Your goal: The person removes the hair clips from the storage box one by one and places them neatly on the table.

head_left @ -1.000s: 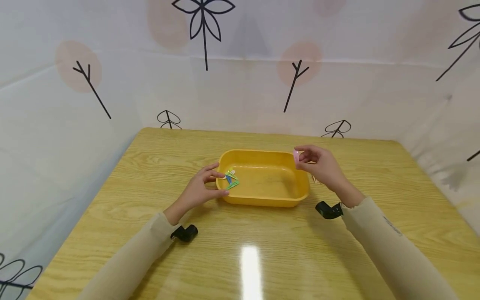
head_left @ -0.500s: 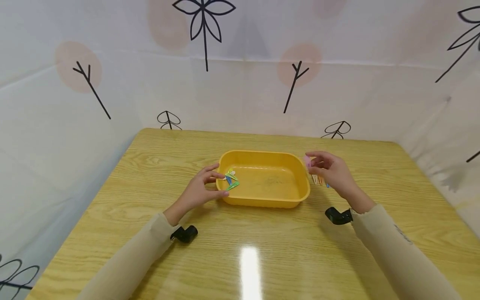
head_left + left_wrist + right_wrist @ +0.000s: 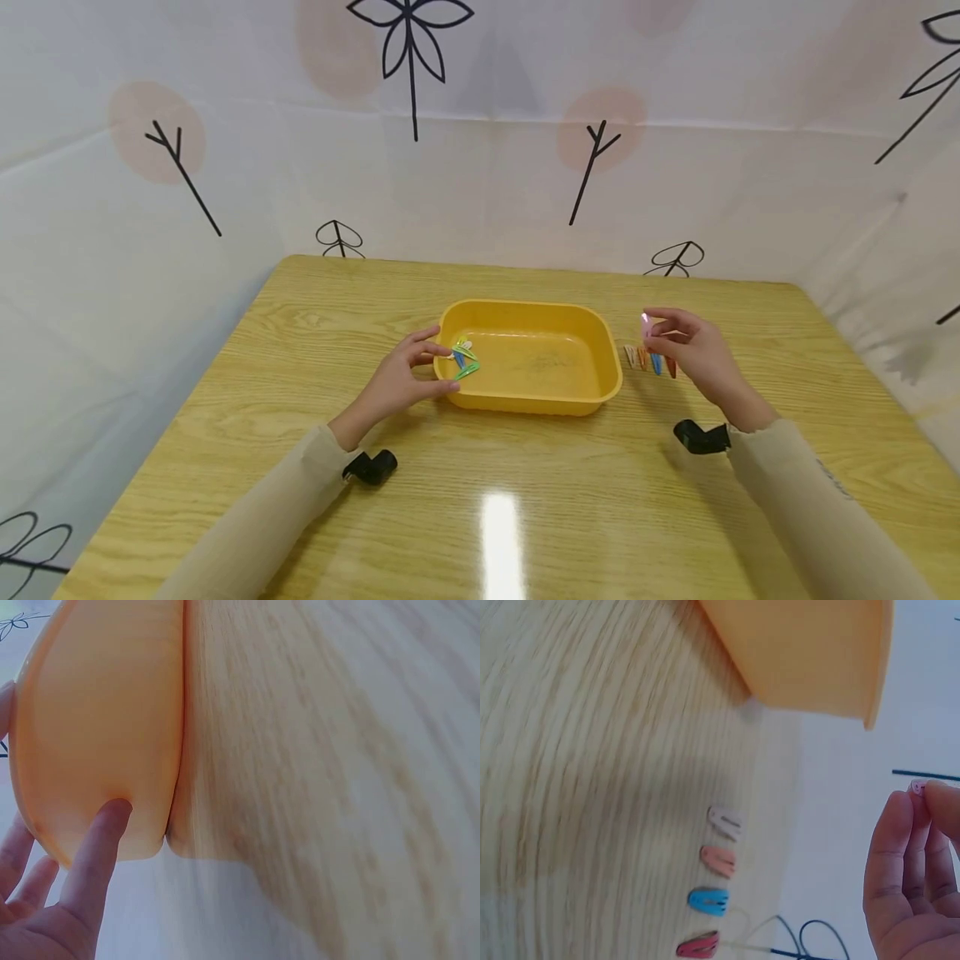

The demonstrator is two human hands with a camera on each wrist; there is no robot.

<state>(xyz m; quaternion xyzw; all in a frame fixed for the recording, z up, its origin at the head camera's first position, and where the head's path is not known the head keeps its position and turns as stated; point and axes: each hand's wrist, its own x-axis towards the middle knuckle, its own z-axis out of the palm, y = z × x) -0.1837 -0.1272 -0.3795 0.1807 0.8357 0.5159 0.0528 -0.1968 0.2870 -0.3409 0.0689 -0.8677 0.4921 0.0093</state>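
Observation:
The left hand (image 3: 395, 377) holds the left end of a yellow plastic tub (image 3: 528, 403), its thumb pressing the outer wall in the left wrist view and other fingers at the rim. Inside the tub, close to that hand, lie several small snap hair clips (image 3: 467, 370), green, blue and pale. The right hand (image 3: 693, 346) pinches a pink hair clip (image 3: 647, 326) between thumb and fingertips, raised above the table right of the tub. Below it on the table is a row of clips: whitish (image 3: 725, 823), orange (image 3: 718, 861), blue (image 3: 708, 901) and red (image 3: 698, 945).
The tub stands on a wood-grain table (image 3: 465, 500). A pale patterned cloth (image 3: 480, 183) hangs behind the table and at its sides. A black wrist camera (image 3: 701, 437) sits by the right cuff, another (image 3: 371, 467) by the left.
The right hand has moved right with the pink clip, from over the tub's right rim to over the clip row, so more of the row shows. The left hand and tub stay put.

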